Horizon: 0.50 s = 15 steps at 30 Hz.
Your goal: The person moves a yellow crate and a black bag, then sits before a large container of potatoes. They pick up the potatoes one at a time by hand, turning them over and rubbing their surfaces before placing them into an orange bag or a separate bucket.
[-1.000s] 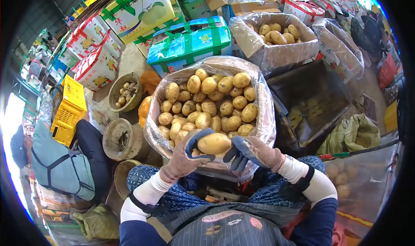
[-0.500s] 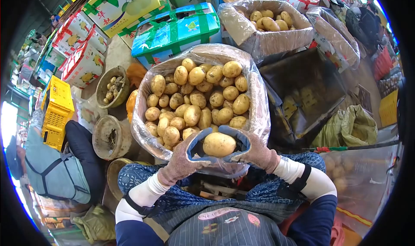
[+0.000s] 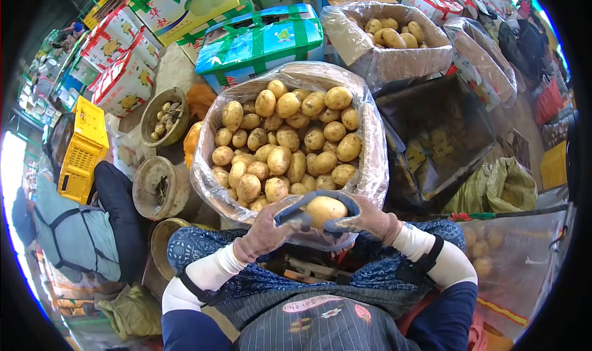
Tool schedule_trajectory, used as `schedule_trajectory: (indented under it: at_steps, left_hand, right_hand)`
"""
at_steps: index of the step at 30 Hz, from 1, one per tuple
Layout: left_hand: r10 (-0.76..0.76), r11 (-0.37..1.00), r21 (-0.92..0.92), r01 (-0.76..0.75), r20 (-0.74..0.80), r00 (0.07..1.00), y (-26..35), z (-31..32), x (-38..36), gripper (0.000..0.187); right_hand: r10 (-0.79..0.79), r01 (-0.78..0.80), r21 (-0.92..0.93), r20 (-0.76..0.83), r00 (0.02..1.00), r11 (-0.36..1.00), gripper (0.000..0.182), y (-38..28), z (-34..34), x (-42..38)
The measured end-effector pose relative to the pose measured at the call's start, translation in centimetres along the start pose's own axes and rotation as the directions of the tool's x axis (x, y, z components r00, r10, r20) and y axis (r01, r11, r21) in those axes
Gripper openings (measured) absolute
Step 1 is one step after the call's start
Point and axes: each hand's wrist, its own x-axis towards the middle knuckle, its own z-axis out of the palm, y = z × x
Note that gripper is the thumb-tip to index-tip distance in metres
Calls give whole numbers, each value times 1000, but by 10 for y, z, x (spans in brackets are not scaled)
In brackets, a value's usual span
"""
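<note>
A large pale potato [image 3: 325,212] is held over the near rim of a plastic-lined box [image 3: 372,147] heaped with potatoes [image 3: 279,160]. My right hand [image 3: 369,218], in a blue-and-mauve work glove, curls its fingers and thumb around the potato's right side. On the left, my left hand [image 3: 271,228] wears a matching glove; its fingers curve along the potato's far left side, and its thumb is smeared by motion. The undersides of the fingers are hidden.
Behind the box stand a blue carton [image 3: 259,46] and another lined box [image 3: 401,61] of potatoes. A dark-lined crate [image 3: 438,135] is at the right, two buckets [image 3: 161,187] [image 3: 179,132] at the left. A person in light blue [image 3: 80,240] sits at far left.
The potato has shifted slightly right and turned between my hands. My left thumb has moved and is blurred. The whole view has shifted slightly.
</note>
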Motion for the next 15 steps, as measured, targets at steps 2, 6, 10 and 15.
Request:
schedule_trajectory:
  at_steps: [2,6,10,15]
  left_hand:
    - [61,993,107,-58,-26,998,-14,-11,3,47]
    - [-17,839,524,144,-241,971,-8,-53,29,46]
    - [67,451,878,159,-211,975,-32,-72,78,55]
    - [-357,93,962,256,-208,911,-38,-51,119,80]
  right_hand:
    - [-77,80,-94,30,997,992,74,7,-17,-4]
    - [-48,95,87,-433,900,992,55,-23,-88,-25]
    - [-169,-111,-262,-839,517,959,45,33,-209,-34]
    - [-103,-679,-333,-929,356,655,33,144,-313,-77]
